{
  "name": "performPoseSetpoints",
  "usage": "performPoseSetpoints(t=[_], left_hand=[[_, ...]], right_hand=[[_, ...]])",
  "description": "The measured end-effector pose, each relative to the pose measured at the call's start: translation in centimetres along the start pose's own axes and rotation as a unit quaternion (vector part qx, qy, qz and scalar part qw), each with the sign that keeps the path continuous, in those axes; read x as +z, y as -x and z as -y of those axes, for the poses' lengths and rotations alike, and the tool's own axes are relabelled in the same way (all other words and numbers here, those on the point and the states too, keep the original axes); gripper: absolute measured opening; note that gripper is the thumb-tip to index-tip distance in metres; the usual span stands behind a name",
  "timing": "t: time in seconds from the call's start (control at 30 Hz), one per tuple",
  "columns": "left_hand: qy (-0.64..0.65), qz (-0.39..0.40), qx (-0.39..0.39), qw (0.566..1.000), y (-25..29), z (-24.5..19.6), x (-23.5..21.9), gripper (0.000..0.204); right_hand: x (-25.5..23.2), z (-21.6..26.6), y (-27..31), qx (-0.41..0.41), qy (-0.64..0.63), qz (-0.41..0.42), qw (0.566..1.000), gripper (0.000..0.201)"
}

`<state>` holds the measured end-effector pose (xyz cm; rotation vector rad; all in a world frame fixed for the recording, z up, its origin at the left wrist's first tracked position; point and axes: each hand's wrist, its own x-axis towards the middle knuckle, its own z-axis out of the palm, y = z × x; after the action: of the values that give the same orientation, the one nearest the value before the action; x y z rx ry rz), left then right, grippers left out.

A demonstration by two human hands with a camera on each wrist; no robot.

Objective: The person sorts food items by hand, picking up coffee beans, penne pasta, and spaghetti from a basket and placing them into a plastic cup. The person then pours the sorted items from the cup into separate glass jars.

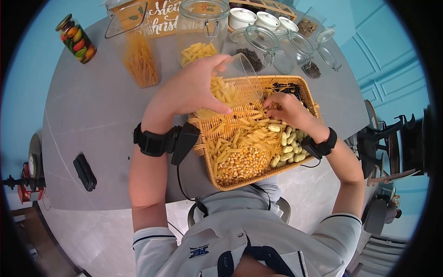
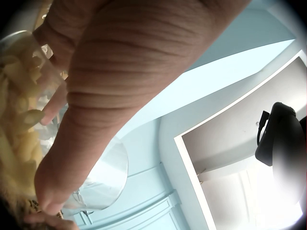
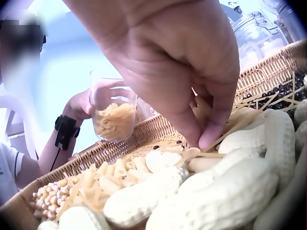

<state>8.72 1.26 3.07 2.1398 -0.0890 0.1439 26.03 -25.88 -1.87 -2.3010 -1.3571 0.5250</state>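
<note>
My left hand (image 1: 196,87) grips a clear container (image 1: 251,85) from the side. It is tilted over the far left of a wicker basket (image 1: 302,83), with penne (image 1: 224,92) inside. In the left wrist view the thumb lies along the container's wall. My right hand (image 1: 288,108) reaches into the basket, thumb and forefinger pinching at a piece of penne (image 3: 190,154) beside the peanuts (image 3: 225,182). Yellowish pasta also shows behind those fingers. Around it lie loose penne (image 1: 254,136), thin spaghetti strands, corn kernels (image 1: 242,166) and black beans (image 1: 288,88).
Behind the basket stand a large glass jar (image 1: 184,34) with penne, a tall container of spaghetti (image 1: 140,60) and open clip-lid jars (image 1: 263,39). White lidded pots (image 1: 242,18) sit farther back. A decorated jar (image 1: 76,39) and a black case (image 1: 85,172) are at left.
</note>
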Motion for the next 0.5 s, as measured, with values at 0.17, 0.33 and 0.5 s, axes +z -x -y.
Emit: performPoseSetpoints(t=[0.17,0.33,0.5], left_hand=[[0.003,0.003,0.000,1.000,-0.1,0.2,0.1,0.110],[0.000,0.003,0.005,1.000,-0.1,0.2,0.1,0.110],[0.005,0.020,-0.003,1.000,-0.2,0.1,0.2,0.110]], right_hand=[[-0.2,0.4,0.2,-0.032,0.047,0.007,0.998,0.017],[-0.8,-0.2,0.3,-0.025,-0.014,-0.016,0.999,0.016],[-4.8,2.0,-0.4,0.031,-0.225,-0.039,0.973,0.017]])
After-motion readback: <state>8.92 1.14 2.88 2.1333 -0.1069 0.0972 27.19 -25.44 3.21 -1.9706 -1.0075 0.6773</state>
